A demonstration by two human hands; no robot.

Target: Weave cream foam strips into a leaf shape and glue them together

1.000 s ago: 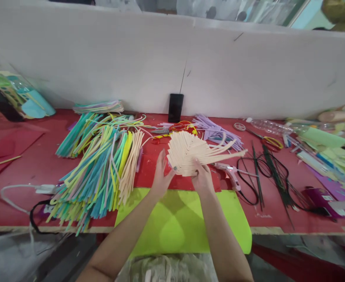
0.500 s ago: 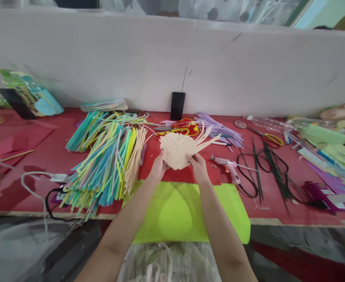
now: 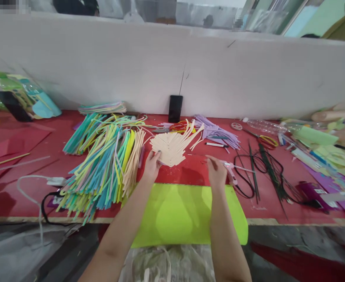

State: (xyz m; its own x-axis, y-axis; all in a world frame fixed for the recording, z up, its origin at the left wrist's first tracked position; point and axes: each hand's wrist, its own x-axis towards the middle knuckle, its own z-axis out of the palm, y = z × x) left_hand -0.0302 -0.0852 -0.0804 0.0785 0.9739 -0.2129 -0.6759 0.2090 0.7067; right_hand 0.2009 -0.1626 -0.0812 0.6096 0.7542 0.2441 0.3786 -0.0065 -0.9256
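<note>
My left hand (image 3: 152, 164) is closed on the left edge of a cream leaf-shaped piece of overlapping strips (image 3: 169, 149). Loose strip ends fan out from its upper right side. Off to the right, clear of that piece, is my right hand (image 3: 217, 172), its fingers curled together. Whether anything is pinched in them I cannot make out. Right beside this hand, a pink and white glue gun (image 3: 231, 174) lies on the table, its front end hidden behind the hand. Below both hands spreads a bright yellow-green sheet (image 3: 178, 215).
A large pile of coloured strips (image 3: 102, 168) lies left, purple strips (image 3: 219, 131) behind. A phone (image 3: 175, 108) leans on the wall. Scissors (image 3: 268, 141), dark wires (image 3: 274, 172) and a purple device (image 3: 316, 196) lie right. A white cable (image 3: 28, 177) crosses the left side.
My right hand has let go of the cream piece and moved right, beside the glue gun. The piece has shifted slightly left, still in my left hand. The camera view has shifted a little.
</note>
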